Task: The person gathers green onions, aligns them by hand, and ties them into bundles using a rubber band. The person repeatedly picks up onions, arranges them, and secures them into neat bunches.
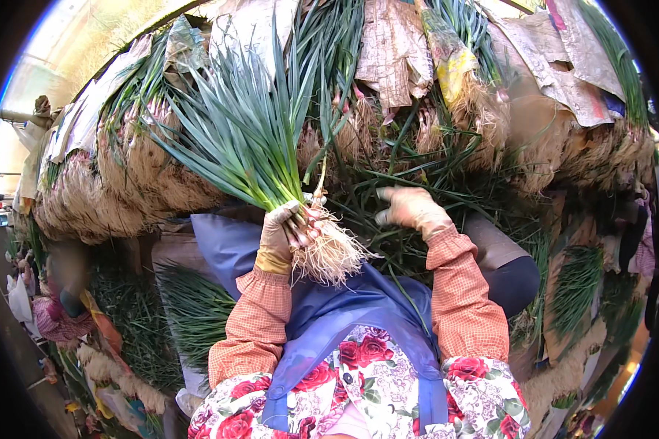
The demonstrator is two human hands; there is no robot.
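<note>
In a pale glove, my left hand grips a bunch of young garlic plants just above the bulbs. The long green leaves fan up and to the left; the pinkish bulbs and pale roots hang to the right of the hand, over a blue apron. My right hand, gloved too, is apart from the bunch on the right, fingers spread and pointing left, above loose green leaves. I see nothing held in it, though its fingertips are slightly blurred.
A long bank of rooted garlic plants runs across the front, partly under woven sacking. Cut leaves lie at the lower left, beside a pile of green leaves. Another pile is at the right. A person is at the far left.
</note>
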